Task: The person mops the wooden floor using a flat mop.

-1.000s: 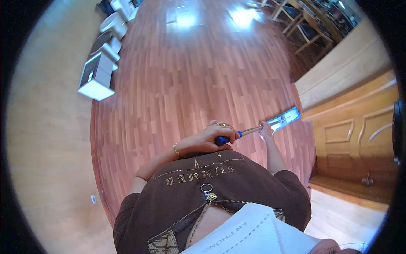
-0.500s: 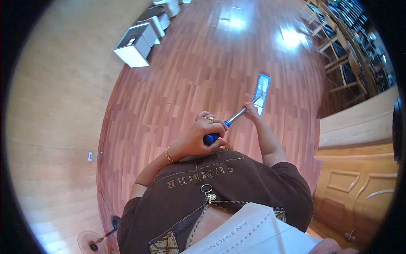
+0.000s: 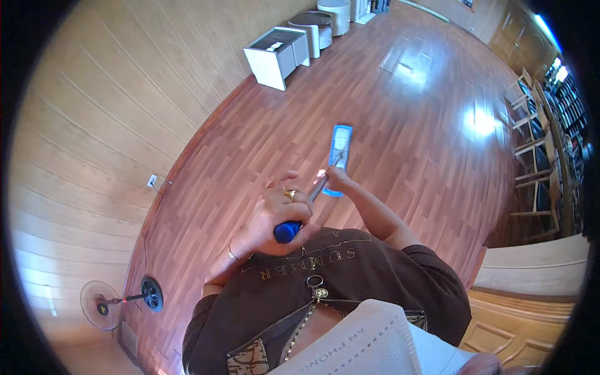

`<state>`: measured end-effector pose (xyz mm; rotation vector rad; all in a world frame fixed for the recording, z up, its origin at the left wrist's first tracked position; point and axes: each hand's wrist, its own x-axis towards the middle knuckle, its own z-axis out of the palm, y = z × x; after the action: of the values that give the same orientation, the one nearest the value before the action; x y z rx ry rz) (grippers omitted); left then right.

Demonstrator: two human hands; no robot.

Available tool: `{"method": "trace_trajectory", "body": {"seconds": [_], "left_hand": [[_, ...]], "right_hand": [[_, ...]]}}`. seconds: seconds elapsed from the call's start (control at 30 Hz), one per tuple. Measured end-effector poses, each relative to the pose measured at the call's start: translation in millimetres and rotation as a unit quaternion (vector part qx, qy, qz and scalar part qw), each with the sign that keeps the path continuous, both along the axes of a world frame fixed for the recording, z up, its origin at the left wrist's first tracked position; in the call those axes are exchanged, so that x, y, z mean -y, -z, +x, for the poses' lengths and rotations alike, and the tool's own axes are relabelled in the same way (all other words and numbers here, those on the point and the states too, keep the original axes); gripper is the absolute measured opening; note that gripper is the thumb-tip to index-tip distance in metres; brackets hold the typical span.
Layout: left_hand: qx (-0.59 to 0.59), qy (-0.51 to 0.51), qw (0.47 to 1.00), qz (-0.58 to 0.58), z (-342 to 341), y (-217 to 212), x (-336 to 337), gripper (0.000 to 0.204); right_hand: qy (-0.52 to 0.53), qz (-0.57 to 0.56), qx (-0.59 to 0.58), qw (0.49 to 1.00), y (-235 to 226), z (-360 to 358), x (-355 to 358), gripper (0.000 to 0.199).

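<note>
A flat mop (image 3: 340, 139) with a blue-edged, pale rectangular head lies against the wooden floor in front of me. Its metal pole slants back toward my chest and ends in a blue grip (image 3: 287, 232). My left hand (image 3: 280, 209), with a gold ring, is wrapped round the upper end just below that grip's tip. Lower down the pole, nearer the mop head, my right hand (image 3: 337, 179) is closed round the shaft and hides part of the head. Both arms reach forward from my brown shirt.
Along the left wall stand a white cabinet (image 3: 275, 59) and a round-backed chair (image 3: 312, 31). A standing fan (image 3: 103, 306) is at lower left, its cord running to a wall socket (image 3: 152, 180). Wooden chairs (image 3: 531, 165) line the right; a carved wooden panel (image 3: 500, 331) is at lower right.
The view has turned, so the furniture sits farther right. The mop head has swung left in the picture, and my left hand with the grip has moved left and lower.
</note>
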<state>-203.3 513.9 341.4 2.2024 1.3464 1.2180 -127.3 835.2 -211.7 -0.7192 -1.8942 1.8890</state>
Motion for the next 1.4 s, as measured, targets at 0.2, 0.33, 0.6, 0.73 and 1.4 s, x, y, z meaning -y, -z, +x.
{"method": "trace_trajectory", "body": {"seconds": [0.2, 0.33, 0.6, 0.73, 1.4], "left_hand": [[0.001, -0.105, 0.994, 0.017, -40.4, 9.7, 87.8, 0.024], [0.008, -0.07, 0.997, 0.016, -60.8, 3.2, 133.6, 0.028], [0.115, 0.021, 0.99, 0.08, -117.5, 46.2, 180.7, 0.028], [0.155, 0.065, 0.984, 0.067, -137.8, 63.9, 183.8, 0.027], [0.256, 0.51, 0.808, -0.146, -63.8, 127.6, 61.0, 0.024]], "right_hand": [[-0.241, -0.014, -0.007, 0.97, -168.7, -93.0, 160.7, 0.027], [-0.235, 0.476, 0.02, 0.847, -213.9, -90.0, 209.7, 0.026], [-0.247, 0.456, 0.038, 0.854, -203.6, -90.1, 246.7, 0.022], [-0.19, 0.459, 0.119, 0.859, -171.3, -77.5, 247.3, 0.019], [0.268, 0.415, 0.366, 0.789, -147.3, 181.0, 320.7, 0.018]]}}
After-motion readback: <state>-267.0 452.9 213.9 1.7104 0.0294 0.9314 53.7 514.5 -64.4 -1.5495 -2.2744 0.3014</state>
